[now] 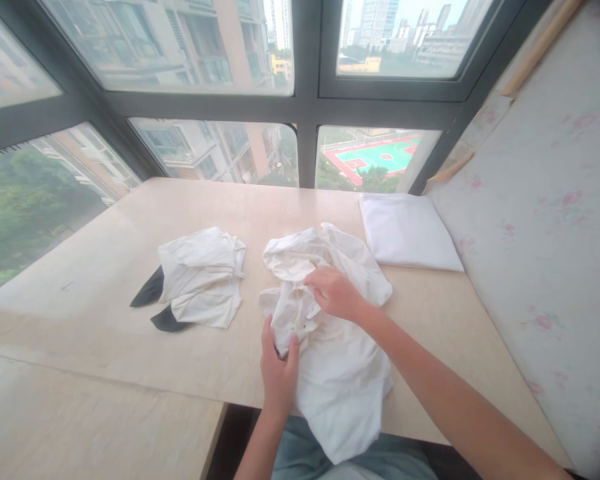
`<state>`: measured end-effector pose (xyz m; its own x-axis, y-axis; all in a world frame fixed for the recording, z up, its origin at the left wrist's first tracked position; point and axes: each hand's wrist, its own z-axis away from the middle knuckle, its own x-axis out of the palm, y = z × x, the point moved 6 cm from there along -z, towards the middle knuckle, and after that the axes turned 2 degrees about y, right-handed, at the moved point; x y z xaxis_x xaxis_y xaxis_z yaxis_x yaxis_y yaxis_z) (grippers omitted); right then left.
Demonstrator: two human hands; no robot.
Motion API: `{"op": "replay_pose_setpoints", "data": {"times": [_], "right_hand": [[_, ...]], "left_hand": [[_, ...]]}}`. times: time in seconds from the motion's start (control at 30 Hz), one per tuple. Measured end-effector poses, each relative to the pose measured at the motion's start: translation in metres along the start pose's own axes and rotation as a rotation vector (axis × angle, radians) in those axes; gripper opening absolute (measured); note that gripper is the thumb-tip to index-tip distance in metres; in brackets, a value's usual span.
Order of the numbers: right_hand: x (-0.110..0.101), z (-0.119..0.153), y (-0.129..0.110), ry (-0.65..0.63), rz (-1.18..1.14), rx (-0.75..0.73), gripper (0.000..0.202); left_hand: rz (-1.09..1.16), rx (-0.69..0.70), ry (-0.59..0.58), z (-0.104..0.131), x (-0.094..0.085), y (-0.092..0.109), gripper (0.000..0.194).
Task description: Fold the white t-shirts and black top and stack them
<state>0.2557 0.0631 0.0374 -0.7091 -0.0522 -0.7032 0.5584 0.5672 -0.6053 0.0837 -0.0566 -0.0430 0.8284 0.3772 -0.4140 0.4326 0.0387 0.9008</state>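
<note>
A crumpled white garment (347, 367) lies in front of me, and its lower end hangs over the near table edge. My left hand (280, 370) is closed on a bunched fold of it, with the thumb on the right and fingers on the left. Above and to the right, my right hand (334, 292) pinches the cloth near the middle of the garment. Small dark marks show on the fabric between my hands; I cannot tell what they are. Which part of the garment is gripped is unclear.
To the left lies a gathered white cloth piece (205, 277) with two black ends (170, 320). A folded white cloth (410, 230) rests at the back right, beside the flowered wall (545, 267). Grey-framed windows (307, 100) border the pale tabletop (105, 333). A dark gap is below its front edge.
</note>
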Motion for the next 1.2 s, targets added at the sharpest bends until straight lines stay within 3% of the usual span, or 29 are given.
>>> {"op": "replay_pose_setpoints", "data": {"times": [0.17,0.33,0.4,0.5,0.6,0.7,0.83,0.93,1.07,1.2], "right_hand": [[-0.003,0.016,0.035,-0.033,0.263,0.165,0.048],[0.009,0.004,0.035,-0.114,0.385,0.165,0.061],[0.004,-0.003,0.033,-0.06,0.329,0.244,0.052],[-0.016,-0.01,0.032,0.122,0.152,0.417,0.035],[-0.027,-0.008,0.026,0.282,-0.127,0.535,0.029],[-0.013,0.006,0.015,0.291,-0.302,0.631,0.03],[0.03,0.04,-0.012,0.138,-0.308,0.645,0.029],[0.051,0.067,-0.028,0.139,-0.314,0.645,0.028],[0.054,0.093,-0.038,0.236,-0.443,0.7,0.046],[0.044,0.104,-0.047,0.215,-0.494,0.679,0.062]], "left_hand": [[-0.073,0.125,-0.054,0.003,0.007,0.002,0.056],[-0.057,0.113,-0.091,0.002,0.01,0.0,0.055],[-0.022,0.057,-0.101,0.002,0.008,-0.001,0.051],[0.047,-0.014,-0.132,0.003,0.007,0.0,0.048],[0.103,0.02,-0.172,0.002,0.007,0.006,0.041],[0.1,0.101,-0.234,0.002,0.008,0.009,0.037],[0.154,0.134,-0.236,0.002,0.005,0.005,0.043],[0.199,0.113,-0.241,0.002,0.005,-0.001,0.043],[0.195,0.067,-0.218,0.0,0.004,-0.009,0.039],[0.346,-0.027,-0.288,0.003,0.009,-0.004,0.04]]}}
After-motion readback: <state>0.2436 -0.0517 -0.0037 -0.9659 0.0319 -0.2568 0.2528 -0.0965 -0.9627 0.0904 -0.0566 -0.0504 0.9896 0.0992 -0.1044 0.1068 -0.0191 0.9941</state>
